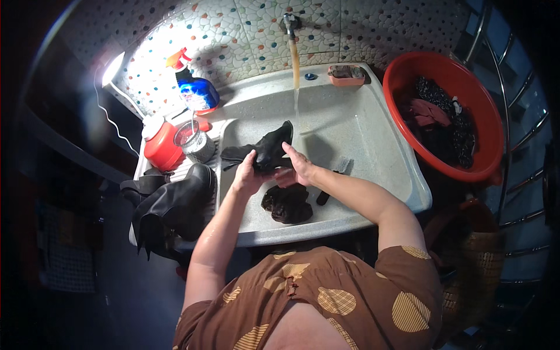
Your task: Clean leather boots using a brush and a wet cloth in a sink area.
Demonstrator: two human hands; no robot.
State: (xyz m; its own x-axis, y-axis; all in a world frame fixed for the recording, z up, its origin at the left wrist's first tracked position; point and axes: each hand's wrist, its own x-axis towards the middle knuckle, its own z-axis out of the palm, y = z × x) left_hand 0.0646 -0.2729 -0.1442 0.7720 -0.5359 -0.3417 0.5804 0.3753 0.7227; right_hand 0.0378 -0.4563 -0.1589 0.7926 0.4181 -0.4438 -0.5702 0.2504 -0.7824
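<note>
A black ankle boot [267,146] lies tilted over the basin of a stone-like sink [372,135]. My left hand [250,175] grips its near side, thumb up. My right hand [297,166] is at the boot's right end, thumb raised and apart; its other fingers are blurred and reach towards my left hand. Whether they touch the boot is hard to tell. Below my hands a dark, wet, crumpled cloth [286,204] rests on the basin floor. To the right lies a scrubbing brush [323,197] with a dark handle, partly behind my right forearm.
Water runs from a wall tap [288,24] through a short hose [294,61]. On the left stand black boots [175,201], a red bottle [162,146], a glass jar [197,144], a blue spray bottle [197,92] and a lit lamp [113,69]. A soap dish [347,76] and red laundry tub [490,131] are right.
</note>
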